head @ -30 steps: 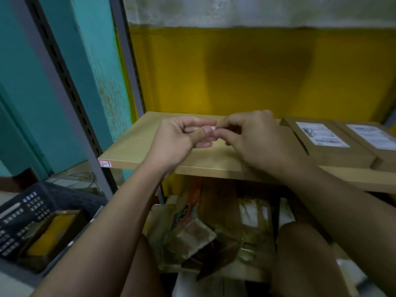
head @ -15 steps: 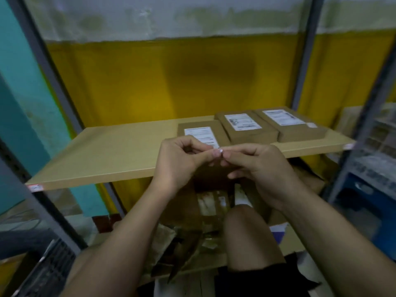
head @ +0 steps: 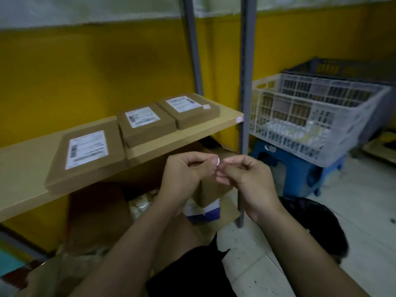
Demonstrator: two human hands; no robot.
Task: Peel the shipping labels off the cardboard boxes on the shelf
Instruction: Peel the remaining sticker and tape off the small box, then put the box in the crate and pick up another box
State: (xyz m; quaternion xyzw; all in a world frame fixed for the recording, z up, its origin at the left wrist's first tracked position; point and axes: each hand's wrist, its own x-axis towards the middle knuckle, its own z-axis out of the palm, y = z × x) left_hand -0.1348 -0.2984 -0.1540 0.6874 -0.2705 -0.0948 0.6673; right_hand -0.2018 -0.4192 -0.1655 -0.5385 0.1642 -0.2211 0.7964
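Three flat cardboard boxes lie in a row on the wooden shelf (head: pixel 27 179). The near box (head: pixel 53 174) carries a white shipping label (head: pixel 87 149). The middle box (head: pixel 150 129) and the far box (head: pixel 197 116) each have a white label on top too. In front of the shelf's edge, my left hand (head: pixel 184 174) and my right hand (head: pixel 246 176) meet fingertip to fingertip. Together they pinch a small white scrap of paper (head: pixel 218 162). Neither hand touches a box.
Grey shelf posts (head: pixel 244 82) stand at the right end of the shelf. Beyond them a white plastic crate (head: pixel 310 116) sits on a blue stool (head: pixel 295 174). Cardboard and bags lie under the shelf. A black bag (head: pixel 317 221) lies on the tiled floor by my right forearm.
The view has swung right, so the boxes now sit at the left and the crate has come into view. My hands still pinch the small white scrap, now lower, below the shelf edge.
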